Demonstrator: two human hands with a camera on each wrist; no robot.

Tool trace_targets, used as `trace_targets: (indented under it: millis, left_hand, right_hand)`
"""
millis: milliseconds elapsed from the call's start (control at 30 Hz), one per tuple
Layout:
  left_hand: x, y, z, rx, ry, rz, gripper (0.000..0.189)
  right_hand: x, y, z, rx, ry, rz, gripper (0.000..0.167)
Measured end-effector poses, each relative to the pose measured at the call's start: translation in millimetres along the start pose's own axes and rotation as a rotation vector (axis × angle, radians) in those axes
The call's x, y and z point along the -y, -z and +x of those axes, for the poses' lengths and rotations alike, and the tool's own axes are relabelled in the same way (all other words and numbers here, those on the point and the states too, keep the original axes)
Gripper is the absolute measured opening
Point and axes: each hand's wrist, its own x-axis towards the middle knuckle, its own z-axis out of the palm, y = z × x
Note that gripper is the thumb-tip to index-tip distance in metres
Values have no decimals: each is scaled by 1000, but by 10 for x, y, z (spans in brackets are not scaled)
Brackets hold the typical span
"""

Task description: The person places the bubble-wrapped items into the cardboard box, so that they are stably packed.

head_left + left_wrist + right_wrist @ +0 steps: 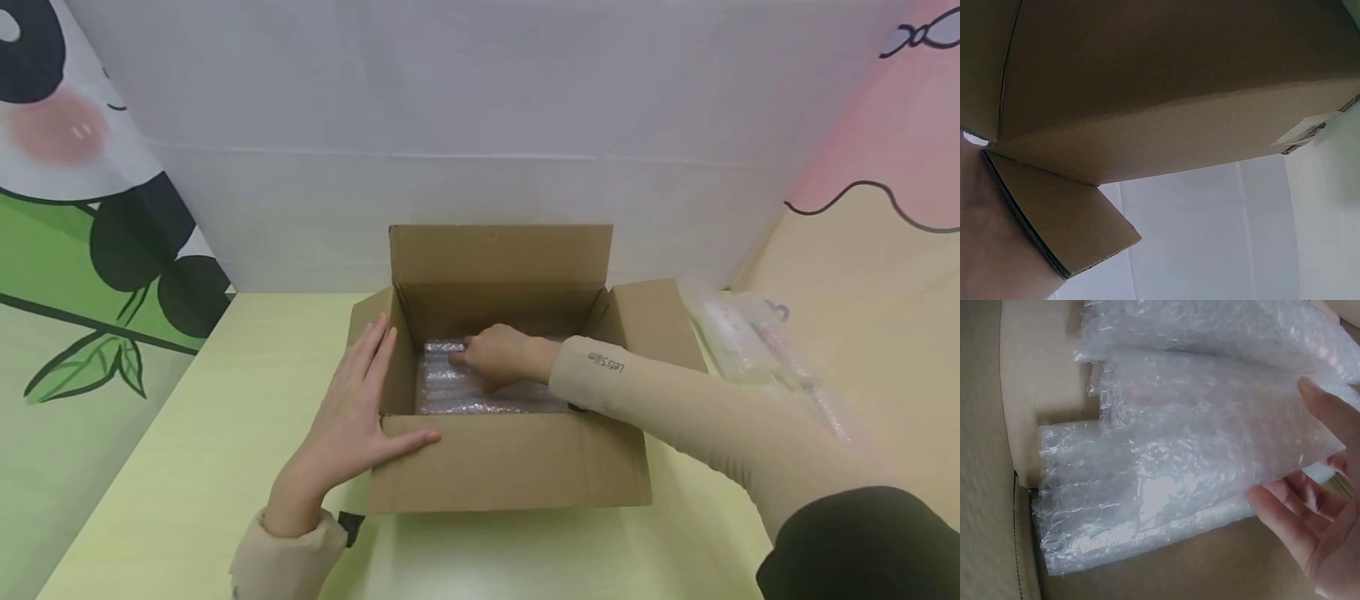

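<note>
An open cardboard box (517, 467) stands on the table, its flaps spread outward. Inside lie sheets of clear bubble wrap (442, 379), folded and layered in the right wrist view. My right hand (498, 354) reaches down into the box and grips the bubble wrap, thumb over the upper layer and fingers at its lower edge. My left hand (356, 408) rests against the box's left side with straight fingers, thumb spread over the front flap. Seen from the left wrist, the box's outer wall fills the upper part, with a small flap (1066, 212) beside the hand.
More clear plastic wrap (738, 337) lies to the right of the box. The pale yellow table (187, 450) extends left and in front. A white cloth (495, 100) hangs behind the box. A dark rounded object (862, 542) shows at the lower right.
</note>
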Motion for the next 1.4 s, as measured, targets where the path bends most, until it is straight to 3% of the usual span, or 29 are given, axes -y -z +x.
trace_targets:
  millis: [500,700,933,1167,1400]
  left_hand:
    - [-59,-17,39,-7,-14,-16,122]
    - [-52,-55,3,-6,-1,-20,122]
    - [-16,-99,58,-1,-3,-24,122]
    - [28,-90,110,41,23,-27,123]
    - [135,-56,128,84,78,-25,122]
  right_hand:
    - [-15,-50,-54,40,57,45,43]
    - [-73,-42,-81,109,62,58,60]
    - [-192,115,-145,200,-19,226,72]
    - [-396,472,-393,161,-50,348,67]
    - [-568,739,-707,49,-103,408,60]
